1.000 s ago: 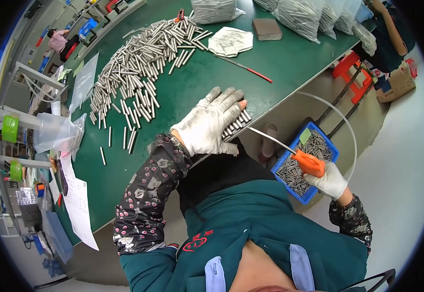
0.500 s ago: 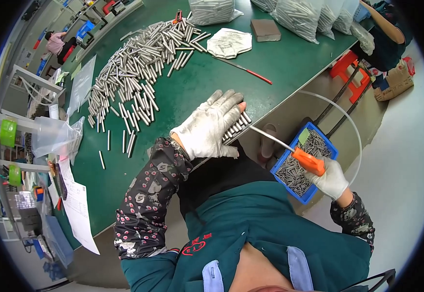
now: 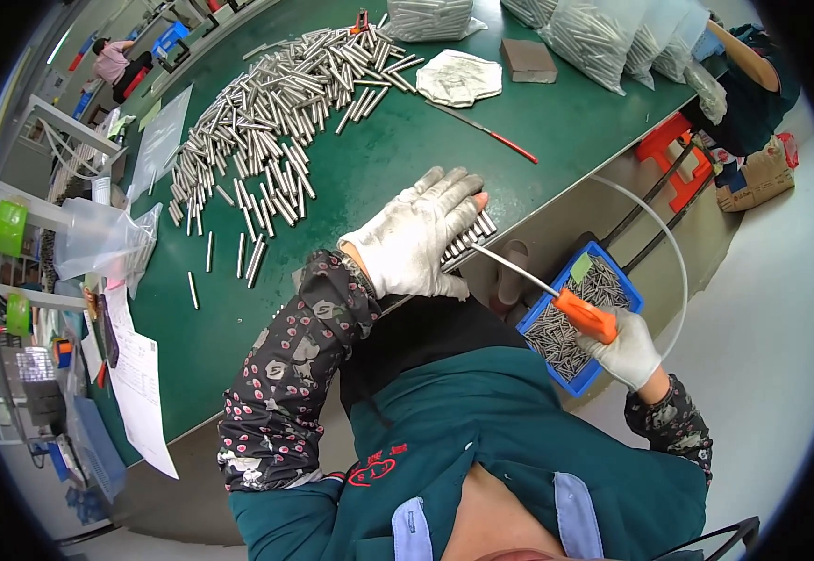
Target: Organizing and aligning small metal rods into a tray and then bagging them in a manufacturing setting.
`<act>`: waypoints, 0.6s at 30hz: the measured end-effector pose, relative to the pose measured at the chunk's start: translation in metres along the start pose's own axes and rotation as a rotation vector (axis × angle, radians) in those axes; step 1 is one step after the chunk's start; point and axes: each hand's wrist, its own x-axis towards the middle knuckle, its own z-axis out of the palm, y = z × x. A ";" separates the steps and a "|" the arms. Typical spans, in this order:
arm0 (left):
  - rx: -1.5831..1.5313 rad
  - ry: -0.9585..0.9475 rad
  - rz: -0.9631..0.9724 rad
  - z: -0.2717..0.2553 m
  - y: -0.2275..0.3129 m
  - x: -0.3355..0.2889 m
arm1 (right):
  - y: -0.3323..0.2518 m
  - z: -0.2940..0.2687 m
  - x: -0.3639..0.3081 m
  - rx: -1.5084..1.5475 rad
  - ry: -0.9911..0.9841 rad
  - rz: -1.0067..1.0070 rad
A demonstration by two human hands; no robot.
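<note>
My left hand (image 3: 416, 234), in a soiled white glove, lies flat with its fingers stretched out on a row of metal pins (image 3: 487, 224) at the table's near edge. The hand covers part of the row; the pin ends stick out beside its fingers. My right hand (image 3: 629, 348), also gloved, is closed round the orange handle of an air blow gun (image 3: 583, 316). The gun's long thin nozzle (image 3: 519, 271) points left, its tip at the exposed pin ends. A clear hose (image 3: 685, 271) curves up from near the right hand.
Loose metal pins (image 3: 267, 122) are heaped on the green table (image 3: 360, 164). Farther back are a white cloth (image 3: 459, 79), a brown block (image 3: 528, 62), a red-handled file (image 3: 512, 147) and bags of pins (image 3: 589, 42). A blue bin (image 3: 619, 274) of pins stands below the edge. Another person's arm (image 3: 745, 58) shows far right.
The nozzle tip has shifted left along the row of pins, closer to my left hand. My left hand stays flat on the pins. The whole view has shifted slightly.
</note>
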 end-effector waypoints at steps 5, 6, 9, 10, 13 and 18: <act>0.003 0.017 0.003 0.001 -0.001 -0.001 | 0.000 0.002 -0.004 0.024 -0.084 0.024; 0.006 0.017 0.008 0.001 -0.002 -0.001 | 0.001 0.001 -0.004 0.026 -0.075 0.030; 0.012 0.020 0.011 0.002 -0.002 -0.002 | 0.001 0.000 -0.002 -0.051 -0.112 -0.001; 0.015 0.020 0.013 0.001 -0.002 -0.003 | 0.003 0.000 -0.001 0.037 -0.141 0.024; -0.001 0.009 0.012 -0.001 -0.003 -0.004 | 0.002 0.001 0.002 0.080 -0.206 0.022; 0.126 -0.007 -0.075 -0.040 0.003 -0.040 | -0.010 0.007 0.001 0.033 -0.218 0.029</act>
